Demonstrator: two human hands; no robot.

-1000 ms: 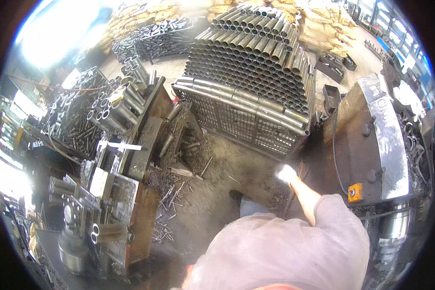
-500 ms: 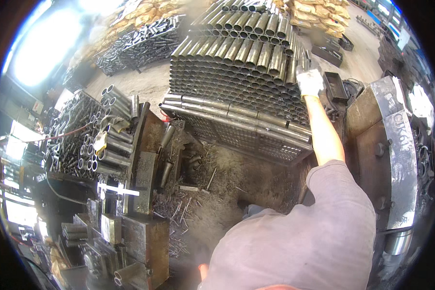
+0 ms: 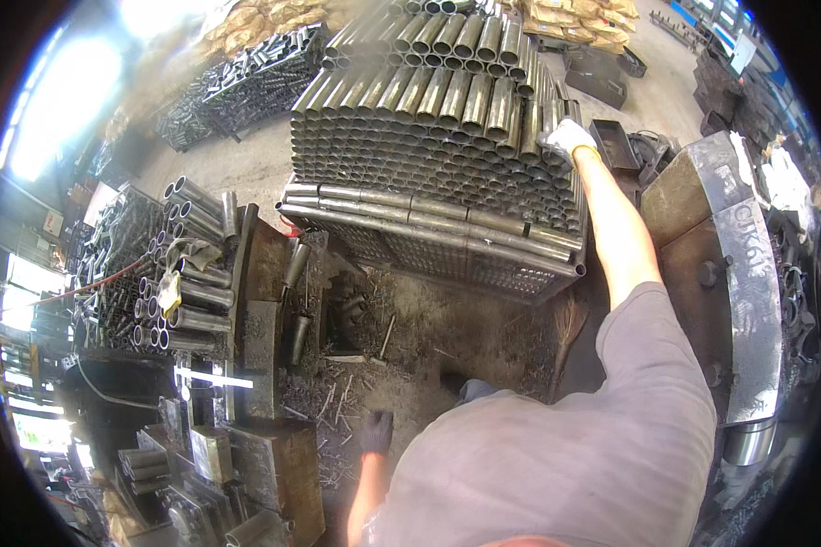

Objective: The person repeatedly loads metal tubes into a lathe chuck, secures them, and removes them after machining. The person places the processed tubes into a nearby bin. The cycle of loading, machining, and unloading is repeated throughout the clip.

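Note:
My right hand (image 3: 572, 139), in a pale glove, reaches far forward to the right end of a tall stack of metal tubes (image 3: 410, 91). Its fingers bend over a tube there and appear closed on it, though their tips are partly hidden. My left hand (image 3: 377, 432), in a dark grey glove, hangs low over the floor near my body, fingers extended and nothing visible in them. The stacked tubes lie with their round ends toward me, above a perforated metal crate (image 3: 429, 239) with long tubes along its top edge.
At left, a machine bench (image 3: 269, 447) stands by a pile of shorter tubes (image 3: 196, 296) with a rag on it. Metal scraps (image 3: 333, 401) litter the floor. A large metal housing (image 3: 748, 301) rises at right, and a broom (image 3: 567, 337) leans near the crate.
My left hand has come into view at the bottom. My right hand stays at the stack's right end, while the whole scene has shifted slightly left in view.

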